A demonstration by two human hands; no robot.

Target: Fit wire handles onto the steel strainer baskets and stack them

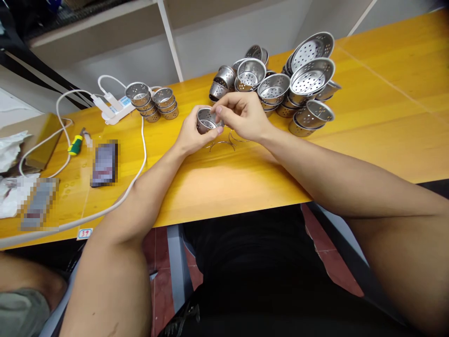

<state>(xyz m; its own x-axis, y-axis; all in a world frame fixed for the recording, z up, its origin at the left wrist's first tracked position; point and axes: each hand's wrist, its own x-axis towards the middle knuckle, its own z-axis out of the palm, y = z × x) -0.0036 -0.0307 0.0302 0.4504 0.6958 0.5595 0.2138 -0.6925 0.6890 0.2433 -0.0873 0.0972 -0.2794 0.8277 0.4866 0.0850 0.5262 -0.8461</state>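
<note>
Yellow table (224, 182) runs before us, with a pale partition (242, 32) behind it. On it, between our hands, we have one perforated metal cup (209, 120), tilted so that its mouth faces us. Our left hand (191, 133) grasps it around the side, thumb across the near wall. Our right hand (245, 114) is bent at the cup's rim, thumb and fingertips drawn together; whether they pinch anything, we cannot tell.

We judge the step in hand to be fine fingertip work at that rim; the next move seems to call for a steady left hold and a light, exact right touch.

Just on our side of the cup lie thin curved wires (222, 142), at least two, partly hidden. Left of the cup we count two stacks, one of seemingly four cups (138, 94), one of three (163, 97); beyond them, one power strip (121, 110) with two plugs, one screwdriver (75, 146) and two blurred slabs (104, 164). Right of the cup, piled vessels (275, 89) overlap too much to count.
</note>
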